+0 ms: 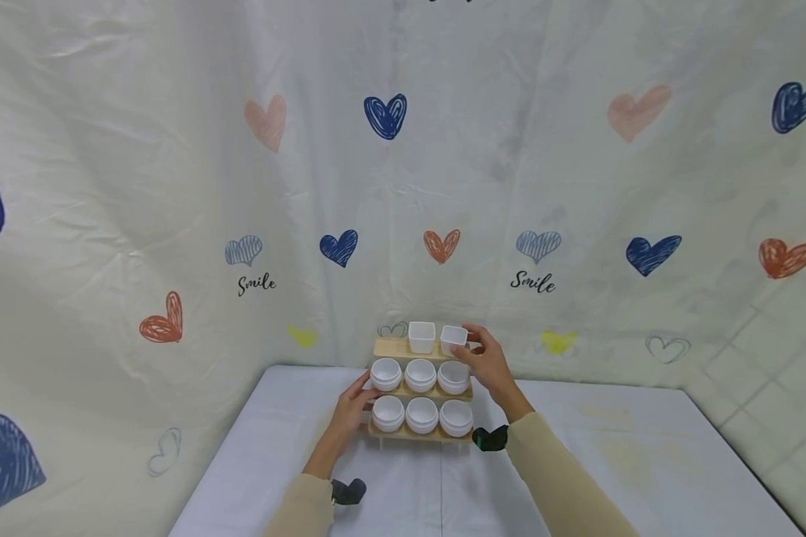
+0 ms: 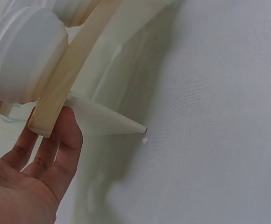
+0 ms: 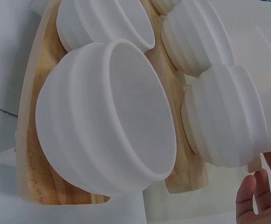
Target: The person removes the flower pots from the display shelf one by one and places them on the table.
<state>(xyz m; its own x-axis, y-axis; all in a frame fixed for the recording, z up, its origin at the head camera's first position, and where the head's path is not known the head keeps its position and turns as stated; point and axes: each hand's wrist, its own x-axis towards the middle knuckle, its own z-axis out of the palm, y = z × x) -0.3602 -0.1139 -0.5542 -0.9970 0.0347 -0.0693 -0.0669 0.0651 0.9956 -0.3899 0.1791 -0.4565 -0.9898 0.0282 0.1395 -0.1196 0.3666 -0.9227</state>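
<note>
Sq. pot [image 1: 452, 338] — wht, tapered — pinched by R hand [image 1: 487, 364].

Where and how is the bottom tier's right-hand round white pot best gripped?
Probably pinch the round white pot by its right rim, from above and the right: its open mouth faces up, no pot stands on that side, while the middle pot sits close on its left.

Your right hand [image 3: 267, 212]: cut off in right wrist view | your left hand [image 2: 32, 186]: likewise in left | top lettering [image 1: 451, 1]: cropped, unreadable
</note>
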